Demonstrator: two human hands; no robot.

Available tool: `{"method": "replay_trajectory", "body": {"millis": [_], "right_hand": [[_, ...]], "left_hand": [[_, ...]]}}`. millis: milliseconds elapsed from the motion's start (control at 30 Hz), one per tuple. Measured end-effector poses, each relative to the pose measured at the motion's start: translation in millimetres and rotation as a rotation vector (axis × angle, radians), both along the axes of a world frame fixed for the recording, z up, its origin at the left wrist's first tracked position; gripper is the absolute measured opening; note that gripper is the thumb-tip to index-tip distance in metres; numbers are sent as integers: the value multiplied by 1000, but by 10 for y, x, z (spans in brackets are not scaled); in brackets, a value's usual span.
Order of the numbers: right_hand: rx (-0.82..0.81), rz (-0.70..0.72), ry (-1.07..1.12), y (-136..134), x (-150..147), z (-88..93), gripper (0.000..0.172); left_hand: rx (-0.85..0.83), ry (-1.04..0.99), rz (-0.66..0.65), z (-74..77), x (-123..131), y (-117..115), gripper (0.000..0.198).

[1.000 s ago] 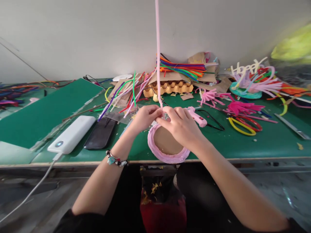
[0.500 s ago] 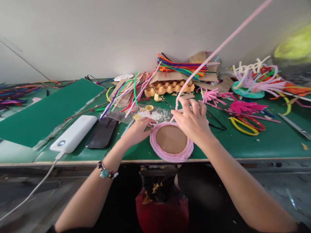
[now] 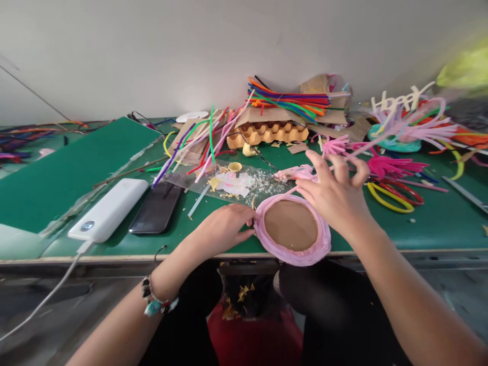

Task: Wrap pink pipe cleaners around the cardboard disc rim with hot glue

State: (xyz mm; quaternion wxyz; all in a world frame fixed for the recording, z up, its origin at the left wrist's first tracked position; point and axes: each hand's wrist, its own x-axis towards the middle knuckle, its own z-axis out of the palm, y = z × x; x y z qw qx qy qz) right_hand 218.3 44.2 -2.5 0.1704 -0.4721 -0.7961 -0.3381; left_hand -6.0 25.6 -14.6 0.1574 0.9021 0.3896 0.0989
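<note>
A round brown cardboard disc (image 3: 292,226), ringed with pink fuzzy coils (image 3: 295,258), lies tilted at the table's front edge. My left hand (image 3: 224,229) closes on the ring's left side, thumb low and fingers curled above. At the upper right, my right hand (image 3: 337,195) pinches a long pink pipe cleaner (image 3: 371,145), middle fingers raised and bent. The strand runs from the ring's top to these fingers, and its loose tail slants up to the right. Just behind the right fingertips is a crumpled pink piece (image 3: 292,174).
White scraps (image 3: 236,184) lie on clear plastic. Left are a black phone (image 3: 158,208) and a cabled white power bank (image 3: 110,208). An egg carton (image 3: 267,134) and bundled pipe cleaners (image 3: 290,99) stand behind. Pink tassels (image 3: 396,166) and yellow-handled scissors (image 3: 389,199) sit right.
The ringed disc has shifted right and slightly nearer in view. My right hand has moved right, and the pipe cleaner's tail has swung down from its steep upward slant.
</note>
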Motion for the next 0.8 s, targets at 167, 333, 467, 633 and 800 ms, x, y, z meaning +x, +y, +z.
{"method": "replay_trajectory", "body": {"millis": [167, 333, 467, 633, 800], "right_hand": [[-104, 158, 24, 8, 78, -64, 24], [-257, 360, 115, -43, 63, -120, 21], [-351, 469, 174, -91, 46, -124, 21], [-449, 546, 257, -89, 46, -139, 18], [-480, 540, 261, -76, 24, -157, 18]], "left_hand": [[130, 109, -64, -22, 13, -61, 13], [160, 107, -125, -30, 57, -176, 16], [174, 20, -216, -36, 67, -247, 21], [233, -73, -174, -75, -11, -165, 22], [314, -48, -169, -143, -51, -75, 25]]}}
